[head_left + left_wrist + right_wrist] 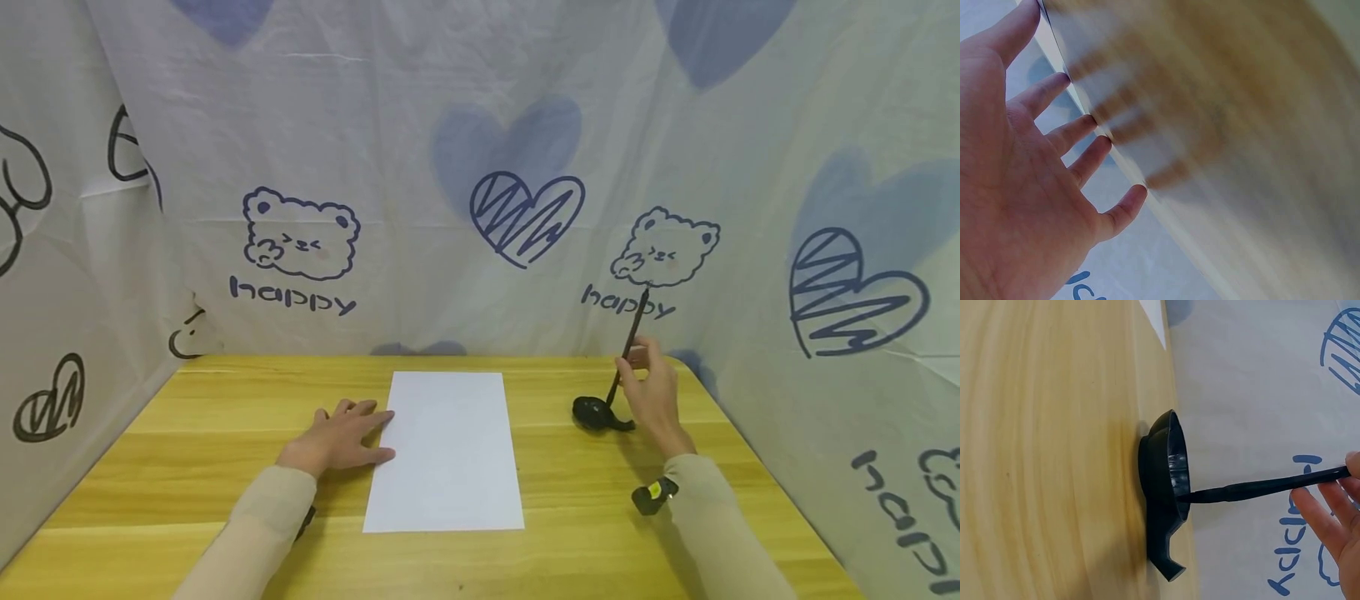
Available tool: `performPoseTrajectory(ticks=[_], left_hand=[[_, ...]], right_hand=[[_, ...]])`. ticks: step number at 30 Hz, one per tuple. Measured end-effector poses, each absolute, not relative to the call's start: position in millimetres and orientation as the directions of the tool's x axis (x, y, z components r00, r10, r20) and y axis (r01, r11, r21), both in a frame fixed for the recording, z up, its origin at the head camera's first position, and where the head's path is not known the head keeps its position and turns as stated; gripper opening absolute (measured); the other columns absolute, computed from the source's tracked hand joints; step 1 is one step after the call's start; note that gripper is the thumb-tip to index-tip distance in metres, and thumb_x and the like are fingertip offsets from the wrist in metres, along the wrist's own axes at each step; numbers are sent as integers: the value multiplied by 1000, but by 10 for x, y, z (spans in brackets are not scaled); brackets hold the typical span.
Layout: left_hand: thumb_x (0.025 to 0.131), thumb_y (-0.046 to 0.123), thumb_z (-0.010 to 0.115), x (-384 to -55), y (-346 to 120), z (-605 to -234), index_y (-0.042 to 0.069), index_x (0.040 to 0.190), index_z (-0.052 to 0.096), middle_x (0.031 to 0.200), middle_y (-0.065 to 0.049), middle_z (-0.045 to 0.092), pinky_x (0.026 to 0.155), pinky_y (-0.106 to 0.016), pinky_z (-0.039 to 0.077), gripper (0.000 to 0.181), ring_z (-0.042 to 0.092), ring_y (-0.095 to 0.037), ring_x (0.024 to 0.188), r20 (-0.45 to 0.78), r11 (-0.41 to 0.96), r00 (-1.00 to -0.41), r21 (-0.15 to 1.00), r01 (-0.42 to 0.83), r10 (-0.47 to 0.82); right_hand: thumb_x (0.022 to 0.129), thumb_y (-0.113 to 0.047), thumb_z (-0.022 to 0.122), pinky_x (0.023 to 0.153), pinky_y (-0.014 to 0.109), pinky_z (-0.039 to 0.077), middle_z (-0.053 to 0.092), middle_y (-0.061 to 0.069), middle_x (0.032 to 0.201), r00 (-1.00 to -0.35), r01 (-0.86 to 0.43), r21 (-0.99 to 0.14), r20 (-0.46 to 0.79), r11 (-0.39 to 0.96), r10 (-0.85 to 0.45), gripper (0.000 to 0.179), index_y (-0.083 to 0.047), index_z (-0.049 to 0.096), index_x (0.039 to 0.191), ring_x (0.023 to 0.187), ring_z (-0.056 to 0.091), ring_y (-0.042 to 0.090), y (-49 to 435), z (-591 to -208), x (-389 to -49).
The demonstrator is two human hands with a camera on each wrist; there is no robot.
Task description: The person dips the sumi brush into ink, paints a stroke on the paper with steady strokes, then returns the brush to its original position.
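Observation:
A white sheet of paper (447, 454) lies on the wooden table. My left hand (337, 437) rests at its left edge, fingers spread, with thumb and index finger touching the paper; the left wrist view shows the palm and extended fingertips (1088, 122) on the surface. Over to the right, my right hand (654, 392) pinches a slim black brush (628, 346) by its upper handle. The brush slants, its tip down inside a small black ink dish (592, 412). In the right wrist view the dish (1159, 465) has a round bowl and a curved stem; the brush tip meets its inner rim.
The yellow wood-grain table (187, 492) runs back to a white cloth (405, 150) printed with hearts, bears and lettering. More of the cloth hangs along both sides. A small black device (654, 495) is strapped to my right wrist.

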State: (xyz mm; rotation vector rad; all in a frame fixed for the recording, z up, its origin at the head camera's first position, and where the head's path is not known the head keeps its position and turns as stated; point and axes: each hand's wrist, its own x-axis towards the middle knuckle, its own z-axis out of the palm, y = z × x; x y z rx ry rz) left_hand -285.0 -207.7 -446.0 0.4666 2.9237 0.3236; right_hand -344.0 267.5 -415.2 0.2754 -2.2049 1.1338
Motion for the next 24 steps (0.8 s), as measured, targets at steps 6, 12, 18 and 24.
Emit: performPoseTrajectory(ticks=[6, 12, 18, 24], left_hand=[[94, 60, 64, -2869, -2081, -4466, 17, 155, 47, 164, -22, 38, 110, -84, 22, 77, 36, -49, 147, -127, 926, -937, 240, 290, 326], [93, 62, 64, -2886, -2087, -4465, 18, 155, 48, 164, -22, 38, 110, -83, 23, 78, 36, -48, 146, -122, 928, -938, 235, 290, 324], [93, 63, 64, -2889, -2097, -4469, 18, 155, 48, 164, -22, 38, 110, -84, 22, 78, 36, -49, 146, -122, 927, -938, 237, 290, 324], [93, 62, 65, -2876, -2097, -4471, 18, 155, 48, 164, -22, 37, 110, -84, 21, 78, 35, -49, 146, -127, 926, -938, 246, 286, 323]], right_hand=[[96, 1, 67, 63, 2, 47, 71, 24, 101, -748, -483, -630, 658, 608, 86, 33, 4, 57, 128, 90, 67, 31, 2663, -4163, -3458], [95, 3, 68, 64, 3, 44, 72, 24, 99, -739, -477, -599, 670, 643, 76, 31, 4, 59, 125, 90, 70, 39, 2652, -4213, -3488], [95, 2, 68, 65, 8, 46, 73, 24, 98, -731, -481, -573, 680, 664, 57, 31, 4, 59, 124, 89, 71, 40, 2664, -4248, -3493], [96, 2, 67, 65, 10, 48, 72, 24, 97, -731, -488, -572, 680, 659, 49, 29, 5, 60, 123, 87, 70, 38, 2672, -4254, -3471]])
